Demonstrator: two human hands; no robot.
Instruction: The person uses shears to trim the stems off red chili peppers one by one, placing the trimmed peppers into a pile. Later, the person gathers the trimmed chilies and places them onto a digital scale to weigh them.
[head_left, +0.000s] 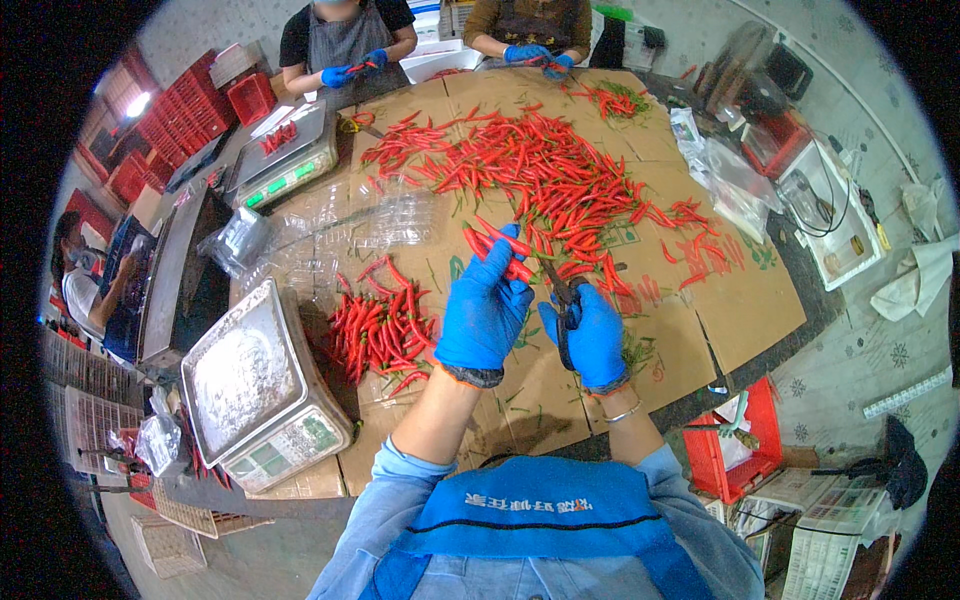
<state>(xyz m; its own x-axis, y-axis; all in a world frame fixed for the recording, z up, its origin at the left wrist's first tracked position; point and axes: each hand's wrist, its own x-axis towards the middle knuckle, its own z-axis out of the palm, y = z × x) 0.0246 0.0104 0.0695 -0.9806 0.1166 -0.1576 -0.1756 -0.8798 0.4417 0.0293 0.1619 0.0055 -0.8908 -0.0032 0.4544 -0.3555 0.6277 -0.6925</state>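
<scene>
My left hand (487, 307), in a blue glove, is closed around several red chili peppers (491, 244) with their stem ends pointing right. Beside it, my right hand (585, 322), gloved alike, grips dark-handled scissors (564, 300), whose blades reach up to the stems of those peppers. Beyond both hands a large heap of red chili peppers (547, 165) spreads over the cardboard (750, 300). To the left of my left hand lies a smaller pile of chili peppers (382, 326). Cut green stems (637, 351) are scattered near my right wrist.
A weighing scale (244, 375) stands at the near left, another scale (289, 154) at the far left. Clear plastic trays (382, 214) lie between. Two people work across the table with gloved hands; another person is at far left. Plastic bags (727, 180) and a white foam box (829, 217) are at right.
</scene>
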